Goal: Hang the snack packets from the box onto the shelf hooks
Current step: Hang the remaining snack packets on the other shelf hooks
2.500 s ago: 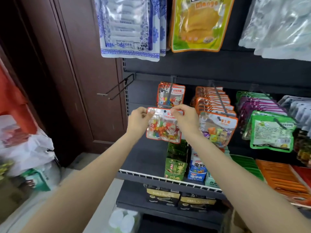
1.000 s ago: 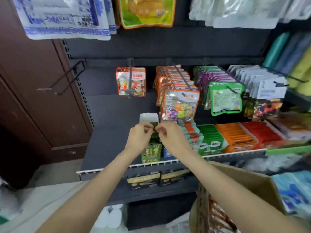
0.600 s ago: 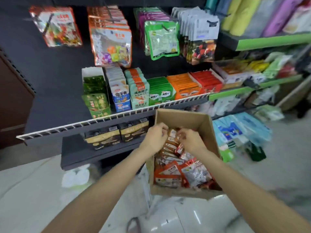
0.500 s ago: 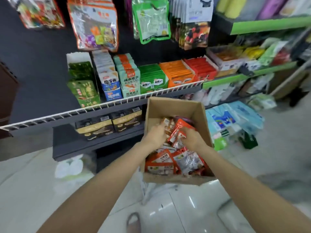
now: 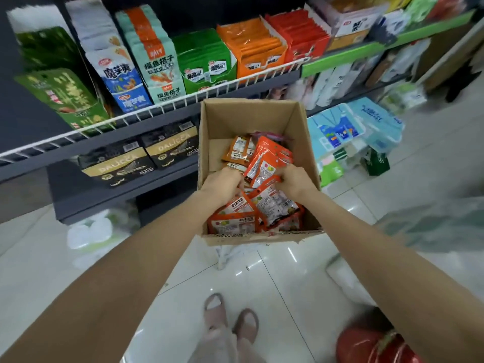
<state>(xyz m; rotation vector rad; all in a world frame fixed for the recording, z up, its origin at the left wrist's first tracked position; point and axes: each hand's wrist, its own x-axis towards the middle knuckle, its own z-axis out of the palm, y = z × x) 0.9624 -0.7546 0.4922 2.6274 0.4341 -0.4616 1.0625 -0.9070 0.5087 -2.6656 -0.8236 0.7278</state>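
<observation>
Best to lift one orange snack packet [image 5: 264, 166] clear by its top edge, keeping the hang hole free and the rest undisturbed. Left hand [image 5: 222, 183] curled into the pile, right hand [image 5: 293, 179] curled round the raised packet's lower edge. Glossy, flat, orange-bordered pouches, heaped loosely inside the open cardboard box [image 5: 251, 113] on the floor below the wire-edged shelf [image 5: 157, 108].

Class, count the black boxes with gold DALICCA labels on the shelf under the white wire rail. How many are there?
2. One DALICCA box sits on the left; the other DALICCA box is beside it, next to the cardboard box. More may be hidden behind them.
</observation>
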